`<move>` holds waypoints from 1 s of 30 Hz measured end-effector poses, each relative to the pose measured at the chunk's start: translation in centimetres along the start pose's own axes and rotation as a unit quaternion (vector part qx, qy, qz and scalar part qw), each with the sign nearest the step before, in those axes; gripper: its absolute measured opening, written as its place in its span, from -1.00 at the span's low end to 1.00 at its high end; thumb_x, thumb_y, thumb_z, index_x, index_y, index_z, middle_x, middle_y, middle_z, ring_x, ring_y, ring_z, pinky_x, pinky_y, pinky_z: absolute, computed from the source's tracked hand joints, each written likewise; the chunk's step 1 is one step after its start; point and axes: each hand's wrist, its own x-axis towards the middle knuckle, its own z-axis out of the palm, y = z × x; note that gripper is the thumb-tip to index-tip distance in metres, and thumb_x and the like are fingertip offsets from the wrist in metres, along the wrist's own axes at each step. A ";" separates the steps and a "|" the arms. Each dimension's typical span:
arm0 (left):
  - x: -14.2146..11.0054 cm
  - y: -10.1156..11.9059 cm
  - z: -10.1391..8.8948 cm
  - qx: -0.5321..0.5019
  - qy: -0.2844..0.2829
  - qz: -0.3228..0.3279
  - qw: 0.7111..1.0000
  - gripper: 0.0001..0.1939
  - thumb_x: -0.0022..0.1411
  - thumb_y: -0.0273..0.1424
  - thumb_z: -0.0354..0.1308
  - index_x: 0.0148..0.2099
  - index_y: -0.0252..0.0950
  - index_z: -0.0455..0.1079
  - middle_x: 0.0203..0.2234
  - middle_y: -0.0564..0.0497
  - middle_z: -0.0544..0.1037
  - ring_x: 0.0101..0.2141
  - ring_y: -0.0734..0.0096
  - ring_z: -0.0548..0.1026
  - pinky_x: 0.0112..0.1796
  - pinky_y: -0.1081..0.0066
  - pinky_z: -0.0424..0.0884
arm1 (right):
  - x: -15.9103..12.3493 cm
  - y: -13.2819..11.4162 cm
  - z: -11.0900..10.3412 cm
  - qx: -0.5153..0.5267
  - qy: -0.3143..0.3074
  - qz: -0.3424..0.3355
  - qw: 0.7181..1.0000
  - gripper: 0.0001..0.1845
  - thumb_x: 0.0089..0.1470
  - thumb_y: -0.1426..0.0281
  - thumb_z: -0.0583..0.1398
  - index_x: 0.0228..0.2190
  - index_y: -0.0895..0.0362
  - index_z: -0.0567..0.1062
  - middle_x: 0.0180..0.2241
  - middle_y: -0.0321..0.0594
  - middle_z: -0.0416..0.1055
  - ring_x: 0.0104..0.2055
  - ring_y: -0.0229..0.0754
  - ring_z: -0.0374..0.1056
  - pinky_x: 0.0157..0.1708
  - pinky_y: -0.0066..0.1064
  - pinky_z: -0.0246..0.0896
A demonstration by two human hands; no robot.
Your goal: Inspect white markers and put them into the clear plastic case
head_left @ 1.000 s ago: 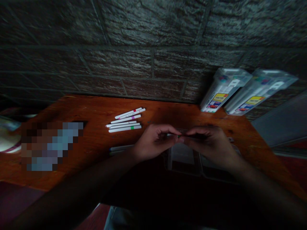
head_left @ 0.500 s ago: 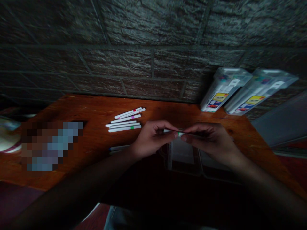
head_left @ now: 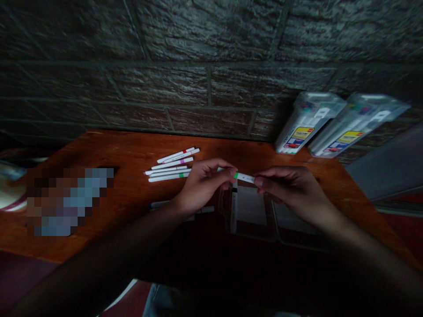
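A white marker with a green band [head_left: 244,177] is held level between my two hands. My left hand [head_left: 206,182] pinches its left end beside the green band. The thumb and fingers of my right hand [head_left: 289,187] grip the other end. Beneath the hands lies an open clear plastic case [head_left: 253,211], with one white marker [head_left: 234,210] along its left side. Left of my left hand, several white markers [head_left: 172,171] with coloured bands lie in a loose group. More markers [head_left: 160,204] are partly hidden under my left wrist.
Two clear cases of markers [head_left: 297,125] [head_left: 352,127] stand upright against the dark brick wall [head_left: 185,83] at the back right. A blurred-out object [head_left: 77,198] lies on the left of the wooden table [head_left: 109,147]. A pale round container [head_left: 11,191] is at the far left edge.
My hands have moved apart, so more of the marker's white barrel and green band shows between them. My left hand has shifted slightly left and up.
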 end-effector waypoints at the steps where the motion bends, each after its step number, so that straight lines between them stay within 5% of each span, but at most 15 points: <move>1: 0.0 -0.1 -0.1 -0.004 0.004 0.001 1.000 -0.86 0.25 -0.33 0.40 -0.25 -0.31 0.61 -0.46 0.03 0.63 -0.48 0.53 0.48 -0.42 0.50 0.39 | 0.0 0.0 0.0 0.003 -0.001 0.002 1.000 -0.86 0.11 0.25 0.45 -0.36 0.06 0.75 -0.52 -0.29 0.61 -0.61 -0.36 0.27 -0.60 -0.48 0.14; 8: 0.2 -0.1 -0.2 -0.049 0.022 0.008 0.999 -0.90 0.25 -0.36 0.39 -0.28 -0.29 0.62 -0.47 0.04 0.62 -0.49 0.55 0.46 -0.42 0.50 0.38 | -0.1 0.6 -0.5 0.059 -0.003 0.050 0.997 -0.80 0.14 0.20 0.44 -0.36 0.08 0.75 -0.50 -0.24 0.59 -0.63 -0.41 0.18 -0.66 -0.53 0.04; 30: 0.5 0.7 -0.1 -0.133 0.092 -0.015 0.987 -0.89 0.11 -0.40 0.42 -0.31 -0.34 0.62 -0.51 0.03 0.58 -0.49 0.53 0.48 -0.47 0.53 0.40 | 0.0 0.0 -0.3 0.208 0.004 0.056 0.976 -0.79 0.10 0.29 0.47 -0.19 0.04 0.79 -0.38 -0.19 0.71 -0.59 -0.37 0.37 -0.61 -0.56 0.34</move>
